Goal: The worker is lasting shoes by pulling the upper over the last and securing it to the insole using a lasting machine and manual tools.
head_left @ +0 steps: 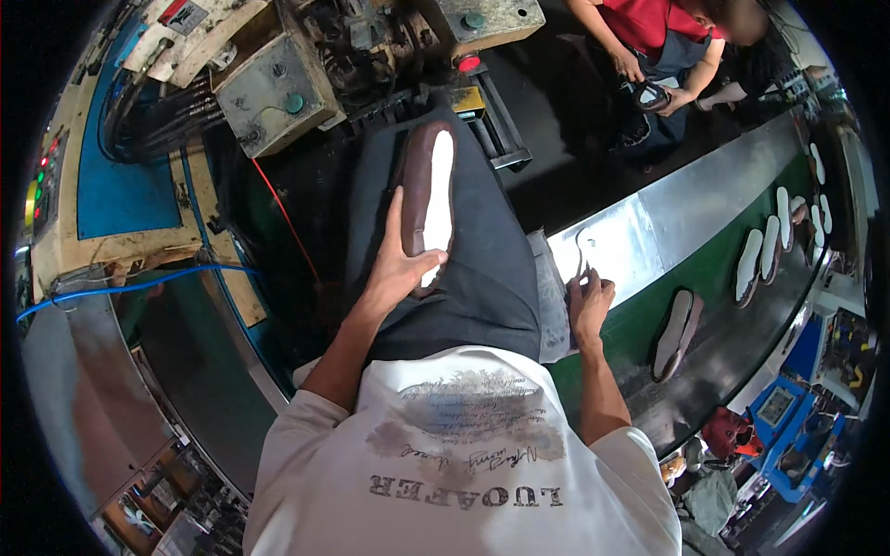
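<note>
My left hand [408, 259] grips the heel end of a brown shoe upper [417, 176], its long white bottom facing up, on my dark-trousered thigh. The thumb lies across the white part and the fingers wrap the brown side. To the right, my right hand [591, 301] is closed on a thin dark tool [582, 259] with a curved upper end, over the shiny metal ledge [640, 227] beside the conveyor. The exact kind of tool is too small to tell. On the green belt, the nearest brown shoe upper [677, 334] lies beyond that hand, apart from it.
Several more shoe uppers [749, 264] lie along the green conveyor belt [640, 343]. A worn machine [278, 102] with green buttons stands ahead on the left, a blue hose [139, 285] below it. Across the ledge, another person [663, 56] handles a dark shoe. Blue trays [779, 417] stand at the right.
</note>
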